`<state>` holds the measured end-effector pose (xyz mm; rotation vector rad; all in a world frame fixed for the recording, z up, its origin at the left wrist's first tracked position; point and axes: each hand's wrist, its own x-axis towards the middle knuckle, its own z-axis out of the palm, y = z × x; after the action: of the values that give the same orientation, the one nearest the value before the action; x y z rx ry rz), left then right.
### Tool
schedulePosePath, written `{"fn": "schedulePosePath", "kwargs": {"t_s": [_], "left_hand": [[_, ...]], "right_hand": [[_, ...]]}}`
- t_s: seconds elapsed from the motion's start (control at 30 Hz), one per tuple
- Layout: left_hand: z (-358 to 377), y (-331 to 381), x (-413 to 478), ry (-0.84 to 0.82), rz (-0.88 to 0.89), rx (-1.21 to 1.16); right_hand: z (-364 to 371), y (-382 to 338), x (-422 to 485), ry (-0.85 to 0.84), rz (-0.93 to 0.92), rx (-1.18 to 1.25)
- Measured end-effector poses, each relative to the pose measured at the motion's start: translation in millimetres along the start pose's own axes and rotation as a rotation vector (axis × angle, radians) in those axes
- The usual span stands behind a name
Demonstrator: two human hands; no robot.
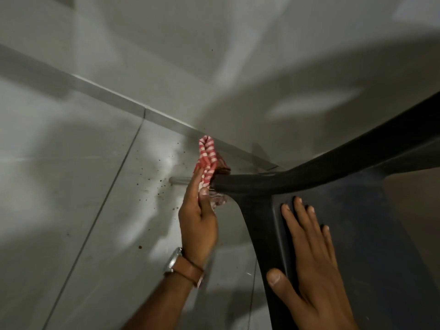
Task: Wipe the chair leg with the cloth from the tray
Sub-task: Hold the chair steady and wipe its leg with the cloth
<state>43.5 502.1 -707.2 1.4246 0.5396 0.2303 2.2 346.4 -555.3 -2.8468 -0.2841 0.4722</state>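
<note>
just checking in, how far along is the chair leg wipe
Done: the cloth is off the tray, gripped in the left hand.
In hand: the cloth is pressed around the tip of the leg while the right hand lies flat on the chair, steadying it.
Left: likely the rest of the leg; how much is already wiped can't be told.

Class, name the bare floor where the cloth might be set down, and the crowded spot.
Free: the grey floor tiles left of the left hand, out to the wall skirting. Crowded: around the chair leg, where the cloth presses; the right hand braces the chair.
</note>
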Motion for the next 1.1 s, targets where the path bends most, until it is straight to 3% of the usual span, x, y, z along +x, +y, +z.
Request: {"fn": "schedulePosePath", "kwargs": {"t_s": [0.13, 0.27, 0.43, 0.5, 0.63, 0.83, 0.93, 1.03, 1.1], "left_hand": [[1.1, -62.9, 59.9, 0.087, -0.177, 0.004], [-5.1, -135.4, 127.1, 0.015, -0.486, 0.139], [-0.7, -153.2, 146.8, 0.092, -0.537, 0.192], [-0.3, -138.4, 132.8, 0.077, -0.502, 0.136], [0.5, -69.0, 57.9, 0.098, -0.141, 0.057], [-1.6, -9.0, -7.0, 0.015, 0.188, 0.076], [-8.6, -31.0, 16.6, -0.040, 0.204, 0.146], [-17.1, -68.8, 65.5, -0.095, 0.104, 0.144], [-19.6, -95.9, 95.2, -0.187, 0.010, 0.278]], "right_hand": [[2.5, 1.4, -0.5, 0.044, -0.018, 0.004], [7.0, 6.2, 4.2, 0.051, -0.012, -0.021], [5.5, 8.6, 6.1, 0.050, -0.014, -0.013], [3.7, 8.9, 3.4, 0.055, -0.024, -0.002], [2.0, 5.6, 0.6, 0.039, -0.014, 0.003], [0.5, 1.9, 0.1, 0.003, 0.001, -0.005], [1.8, 2.3, 0.1, 0.023, -0.017, 0.003], [2.9, 2.7, 0.9, 0.044, -0.029, 0.011], [3.1, 2.3, 0.4, 0.054, -0.029, 0.025]]}}
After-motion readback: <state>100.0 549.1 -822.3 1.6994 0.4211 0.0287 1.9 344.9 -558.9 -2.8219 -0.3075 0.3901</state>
